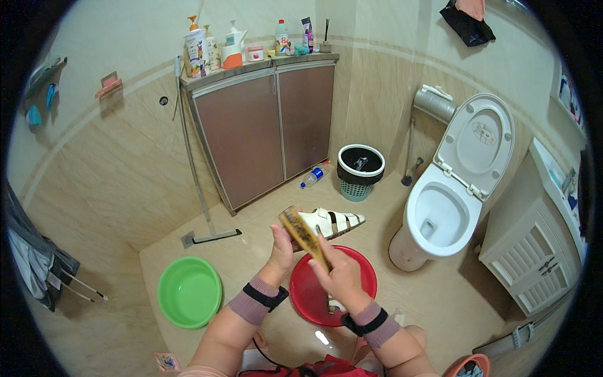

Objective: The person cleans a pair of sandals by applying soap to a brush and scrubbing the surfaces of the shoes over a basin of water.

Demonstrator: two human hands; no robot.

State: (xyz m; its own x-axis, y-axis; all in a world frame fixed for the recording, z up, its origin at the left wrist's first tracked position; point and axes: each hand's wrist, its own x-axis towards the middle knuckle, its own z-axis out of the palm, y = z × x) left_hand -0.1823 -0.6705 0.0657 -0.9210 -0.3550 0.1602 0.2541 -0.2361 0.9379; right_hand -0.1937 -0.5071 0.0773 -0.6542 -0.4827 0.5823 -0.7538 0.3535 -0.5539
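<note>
My left hand [281,252] is closed around the heel end of a white sandal [321,221] with cut-out straps, its toe pointing right. In my right hand [344,274] is a wooden scrubbing brush [301,234], held by its lower end. The brush slants across the sandal's heel, hiding part of it; I cannot tell whether its bristles touch the shoe. Both hands are over a red basin [303,301] on the floor. Inside the basin, partly covered by my right wrist, lies a pale object [335,306] that looks like another sandal.
A green basin [190,293] stands to the left, below a floor squeegee [217,237]. Ahead are a brown cabinet [242,138] with bottles on top, a plastic bottle [314,176] on the floor and a bin [356,188]. The toilet [414,235] stands right, lid up.
</note>
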